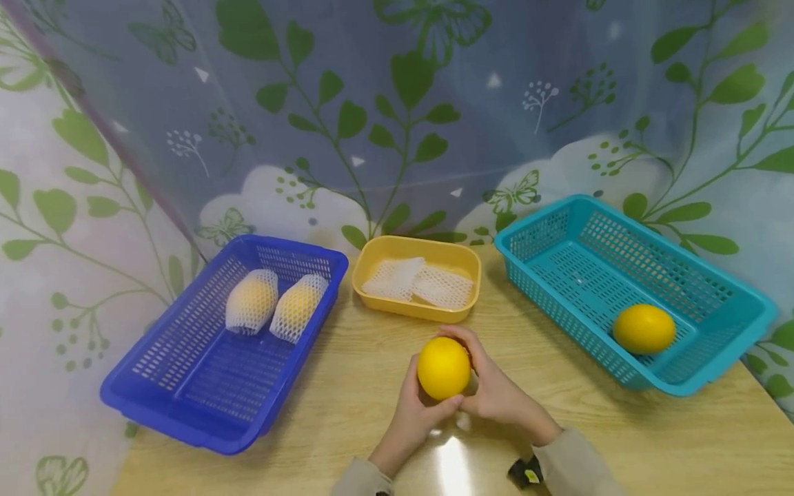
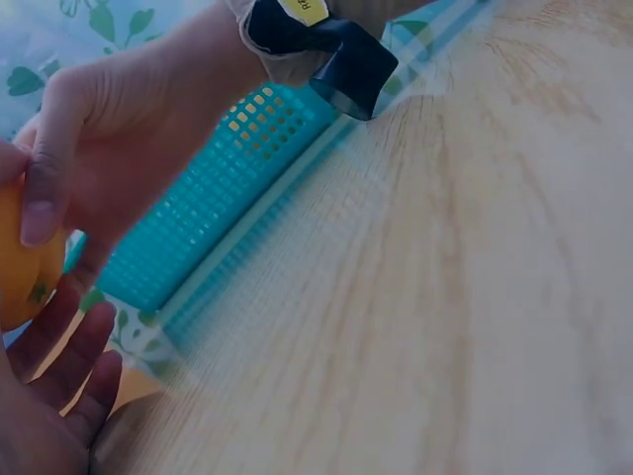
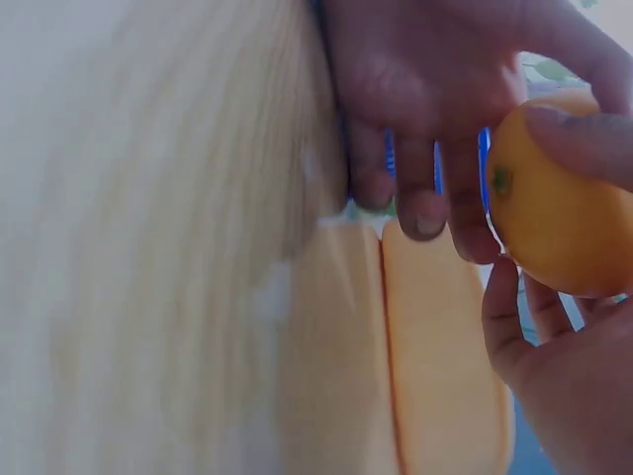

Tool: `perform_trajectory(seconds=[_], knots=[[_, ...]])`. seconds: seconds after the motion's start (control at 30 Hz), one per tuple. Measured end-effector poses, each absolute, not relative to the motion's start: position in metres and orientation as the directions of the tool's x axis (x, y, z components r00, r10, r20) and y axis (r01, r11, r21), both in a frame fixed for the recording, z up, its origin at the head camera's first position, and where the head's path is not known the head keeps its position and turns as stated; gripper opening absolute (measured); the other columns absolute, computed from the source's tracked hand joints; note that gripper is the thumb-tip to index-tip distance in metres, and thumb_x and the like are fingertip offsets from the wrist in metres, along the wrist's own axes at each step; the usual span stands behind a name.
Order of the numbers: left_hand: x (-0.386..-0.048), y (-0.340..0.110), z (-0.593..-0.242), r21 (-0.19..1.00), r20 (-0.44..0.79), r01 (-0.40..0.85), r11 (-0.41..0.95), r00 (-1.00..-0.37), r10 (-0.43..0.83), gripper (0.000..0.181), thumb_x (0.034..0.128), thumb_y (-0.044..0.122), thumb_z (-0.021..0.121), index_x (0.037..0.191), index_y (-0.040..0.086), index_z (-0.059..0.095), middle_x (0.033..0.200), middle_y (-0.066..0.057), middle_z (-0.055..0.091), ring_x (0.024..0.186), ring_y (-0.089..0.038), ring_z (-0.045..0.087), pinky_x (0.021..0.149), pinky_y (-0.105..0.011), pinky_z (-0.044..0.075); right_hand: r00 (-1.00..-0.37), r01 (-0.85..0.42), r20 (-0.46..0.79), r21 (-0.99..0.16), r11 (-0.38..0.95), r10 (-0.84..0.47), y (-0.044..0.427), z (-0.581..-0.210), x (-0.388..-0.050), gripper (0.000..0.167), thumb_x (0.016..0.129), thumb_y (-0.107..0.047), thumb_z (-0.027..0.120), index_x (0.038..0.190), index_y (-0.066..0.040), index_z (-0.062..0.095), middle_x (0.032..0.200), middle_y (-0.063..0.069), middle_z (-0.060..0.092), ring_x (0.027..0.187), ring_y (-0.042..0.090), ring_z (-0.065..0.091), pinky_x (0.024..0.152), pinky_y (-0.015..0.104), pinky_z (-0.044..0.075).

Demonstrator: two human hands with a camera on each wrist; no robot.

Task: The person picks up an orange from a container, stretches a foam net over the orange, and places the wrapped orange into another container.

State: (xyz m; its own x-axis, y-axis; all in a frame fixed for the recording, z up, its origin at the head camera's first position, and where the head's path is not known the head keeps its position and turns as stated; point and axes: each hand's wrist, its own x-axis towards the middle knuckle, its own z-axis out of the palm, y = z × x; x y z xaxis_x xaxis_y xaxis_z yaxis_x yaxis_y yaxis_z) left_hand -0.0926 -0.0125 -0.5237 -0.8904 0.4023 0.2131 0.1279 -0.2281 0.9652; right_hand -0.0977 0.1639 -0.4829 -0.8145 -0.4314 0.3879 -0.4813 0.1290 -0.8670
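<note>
Both hands hold one yellow round fruit point(image 1: 443, 368) above the wooden table, in front of the small yellow basket point(image 1: 417, 314). The left hand point(image 1: 409, 420) curves round its left side, the right hand point(image 1: 499, 396) round its right side, their thumbs close together at the near side. In the left wrist view the fruit point(image 2: 28, 267) shows at the left edge, with the right hand's thumb on it. From the right wrist the fruit point(image 3: 564, 213) shows a green stem spot; the left hand's thumb lies on it and several of that hand's fingers extend below.
A blue basket point(image 1: 248, 435) at the left holds two yellow fruits in white foam nets point(image 1: 251, 302). White nets point(image 1: 443, 286) lie in the yellow basket. Another yellow fruit point(image 1: 644, 329) rests in the teal basket point(image 1: 558, 324) at the right. A patterned curtain point(image 1: 397, 138) hangs behind.
</note>
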Motion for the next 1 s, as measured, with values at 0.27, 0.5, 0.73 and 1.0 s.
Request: perform_trajectory(seconds=[0.27, 0.5, 0.73, 1.0], knots=[[-0.092, -0.014, -0.523, 0.981, 0.176, 0.13, -0.146, -0.912, 0.37, 0.072, 0.0807, 0.012, 0.081, 0.14, 0.019, 0.041, 0.134, -0.005, 0.051, 0.121, -0.022, 0.051, 0.106, -0.035, 0.038, -0.816, -0.347, 0.381, -0.924, -0.16, -0.434, 0.165, -0.51, -0.106, 0.088, 0.078, -0.002, 0.08, 0.147, 0.008, 0.026, 0.146, 0.019, 0.04, 0.133, 0.023, 0.043, 0.112, 0.03, 0.032], [-0.093, -0.013, -0.523, 0.993, 0.115, 0.102, -0.053, -0.914, 0.39, 0.073, 0.0811, 0.017, 0.082, 0.14, 0.022, 0.039, 0.135, -0.001, 0.05, 0.12, -0.02, 0.051, 0.105, -0.038, 0.039, -0.829, -0.258, 0.362, -0.924, -0.283, -0.427, 0.166, -0.528, -0.109, 0.087, 0.076, 0.001, 0.081, 0.145, 0.008, 0.029, 0.146, 0.021, 0.041, 0.132, 0.021, 0.044, 0.111, 0.029, 0.033], [-0.091, -0.011, -0.524, 0.994, 0.103, 0.113, 0.002, -0.919, 0.38, 0.074, 0.0784, 0.023, 0.085, 0.137, 0.028, 0.04, 0.132, 0.006, 0.052, 0.117, -0.018, 0.054, 0.101, -0.04, 0.041, -0.853, -0.239, 0.303, -0.951, -0.199, -0.425, 0.168, -0.528, -0.104, 0.096, 0.059, 0.02, 0.069, 0.145, 0.002, 0.032, 0.146, 0.023, 0.036, 0.13, 0.017, 0.042, 0.109, 0.026, 0.034], [-0.09, -0.011, -0.524, 0.992, 0.111, 0.122, 0.006, -0.924, 0.367, 0.076, 0.0773, 0.022, 0.086, 0.138, 0.027, 0.04, 0.133, 0.004, 0.052, 0.117, -0.018, 0.054, 0.102, -0.04, 0.041, -0.856, -0.239, 0.295, -0.954, -0.182, -0.425, 0.167, -0.526, -0.103, 0.095, 0.055, 0.023, 0.063, 0.143, 0.002, 0.035, 0.144, 0.021, 0.039, 0.13, 0.018, 0.044, 0.109, 0.027, 0.035]])
